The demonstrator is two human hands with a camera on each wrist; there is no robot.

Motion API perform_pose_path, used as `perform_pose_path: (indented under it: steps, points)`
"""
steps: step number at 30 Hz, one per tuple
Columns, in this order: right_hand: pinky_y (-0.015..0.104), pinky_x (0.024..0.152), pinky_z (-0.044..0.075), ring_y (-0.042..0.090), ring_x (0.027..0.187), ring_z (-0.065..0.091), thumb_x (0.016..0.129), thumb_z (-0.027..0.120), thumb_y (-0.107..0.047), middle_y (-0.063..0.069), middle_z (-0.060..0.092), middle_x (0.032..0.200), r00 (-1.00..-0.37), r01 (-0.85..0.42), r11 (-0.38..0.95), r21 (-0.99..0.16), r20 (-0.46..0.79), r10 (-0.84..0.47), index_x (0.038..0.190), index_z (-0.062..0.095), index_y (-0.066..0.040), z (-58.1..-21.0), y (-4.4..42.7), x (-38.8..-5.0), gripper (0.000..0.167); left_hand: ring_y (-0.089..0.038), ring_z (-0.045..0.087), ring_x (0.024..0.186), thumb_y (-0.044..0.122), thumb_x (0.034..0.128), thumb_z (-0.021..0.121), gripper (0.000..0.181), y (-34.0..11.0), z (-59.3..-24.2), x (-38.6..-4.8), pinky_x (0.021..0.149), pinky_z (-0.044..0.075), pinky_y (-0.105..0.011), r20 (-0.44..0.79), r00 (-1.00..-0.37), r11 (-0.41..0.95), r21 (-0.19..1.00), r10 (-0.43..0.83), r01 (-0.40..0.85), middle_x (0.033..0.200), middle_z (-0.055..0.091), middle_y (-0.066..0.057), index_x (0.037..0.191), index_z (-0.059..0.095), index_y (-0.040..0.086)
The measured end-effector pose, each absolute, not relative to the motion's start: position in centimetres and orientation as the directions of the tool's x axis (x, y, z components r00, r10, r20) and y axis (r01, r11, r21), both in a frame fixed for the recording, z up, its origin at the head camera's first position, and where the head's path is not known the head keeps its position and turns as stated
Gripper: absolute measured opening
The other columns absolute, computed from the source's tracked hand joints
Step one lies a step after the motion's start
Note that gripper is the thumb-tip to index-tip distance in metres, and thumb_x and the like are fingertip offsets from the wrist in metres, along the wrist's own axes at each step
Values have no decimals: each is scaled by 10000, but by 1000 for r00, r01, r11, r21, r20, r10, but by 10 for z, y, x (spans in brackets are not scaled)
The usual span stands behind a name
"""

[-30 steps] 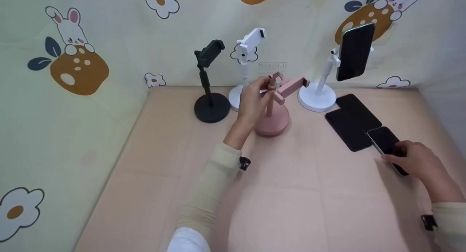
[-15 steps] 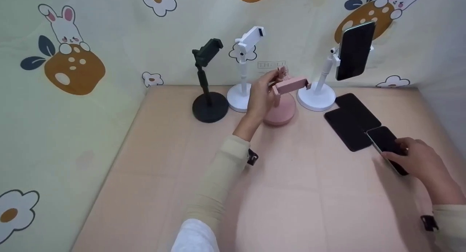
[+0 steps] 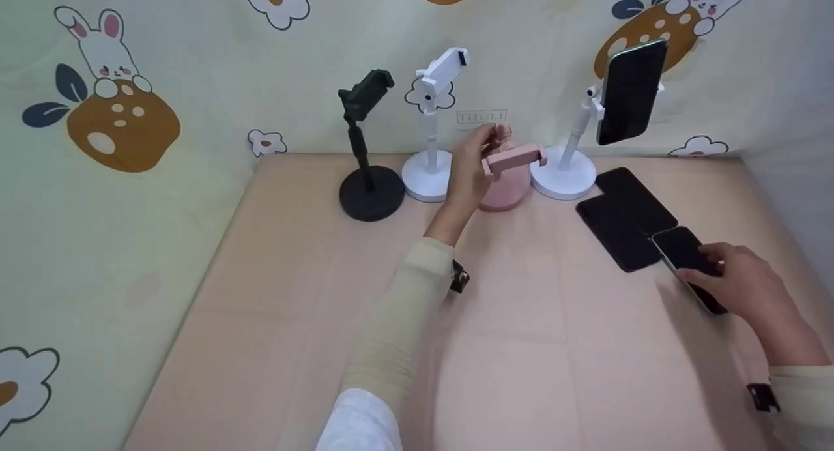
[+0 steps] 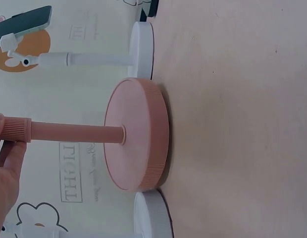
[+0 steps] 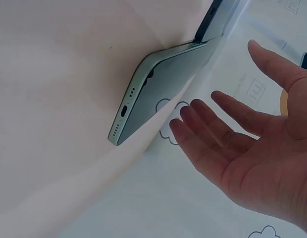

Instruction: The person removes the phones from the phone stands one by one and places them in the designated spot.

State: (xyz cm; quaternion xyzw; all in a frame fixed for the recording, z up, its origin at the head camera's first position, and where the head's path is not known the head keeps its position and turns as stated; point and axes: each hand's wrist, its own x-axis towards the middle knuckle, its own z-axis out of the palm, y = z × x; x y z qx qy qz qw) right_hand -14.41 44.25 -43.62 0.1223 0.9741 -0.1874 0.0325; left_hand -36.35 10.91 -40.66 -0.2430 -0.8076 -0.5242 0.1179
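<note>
My left hand grips the upper post of a pink phone stand. In the left wrist view, thumb and fingers close on the ribbed collar, and the round pink base stands on the table between two white bases. The pink holder tilts forward and holds no phone. Over at the right, my right hand hovers over a phone lying face up. The right wrist view shows its fingers loosely spread, apart from the phone's pale green edge.
A black stand and a white stand are left of the pink one. Right of it, another white stand holds a phone upright. Two dark phones lie beside the face-up one. A patterned wall backs the table.
My left hand has shifted the pink stand back and slightly right, in between the two white stands. The right hand has stayed over the phone.
</note>
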Motion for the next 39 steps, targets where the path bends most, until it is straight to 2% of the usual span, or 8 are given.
perform_pose_path:
  steps: [5,13,19,25,31,39]
  points:
    - [659,871,438,559,1083,503,963,610,-461,439,478,1226,-968,252,895,-367,-110,227,1348,412,171,-431,439,-148,765,-154,564,1328,-3,932,654,492,116,-404,-371,1098,411,-155,397,-880,376,798,261,472,1411,603,-44,1397,539,108]
    - [660,868,439,567,1104,503,973,600,-444,433,474,1245,-972,233,894,-382,-89,216,1349,415,165,-427,436,-153,739,-143,523,1370,96,1005,571,394,123,-398,-380,1134,373,-160,332,-920,404,828,208,390,1429,591,-5,1393,527,150]
    - [653,875,441,550,1080,518,961,629,-418,424,512,1213,-978,207,894,-397,-76,193,1330,437,175,-427,428,-160,725,-137,450,1431,235,1025,515,477,129,-400,-384,1149,380,-199,251,-933,414,844,260,342,1539,474,20,1489,415,194]
    - [661,916,443,533,1102,523,963,623,-414,404,520,1225,-981,196,888,-415,-89,175,1352,424,165,-423,414,-169,726,-145,381,1477,225,1040,514,561,131,-401,-381,1178,360,-247,157,-948,432,861,275,268,1597,389,30,1558,298,238]
    - [673,997,420,539,1203,465,960,588,-512,399,466,1321,-976,210,872,-442,-142,163,1426,363,135,-417,398,-187,828,-142,425,1448,217,1023,562,586,120,-395,-375,1176,379,-281,124,-951,480,840,285,253,1597,388,33,1555,318,246]
    - [656,1027,420,510,1269,451,977,598,-435,371,460,1384,-983,186,848,-496,-99,157,1453,376,88,-423,377,-214,741,-146,457,1425,190,1000,604,550,101,-400,-366,1157,406,-281,69,-935,472,849,348,238,1572,431,35,1513,410,229]
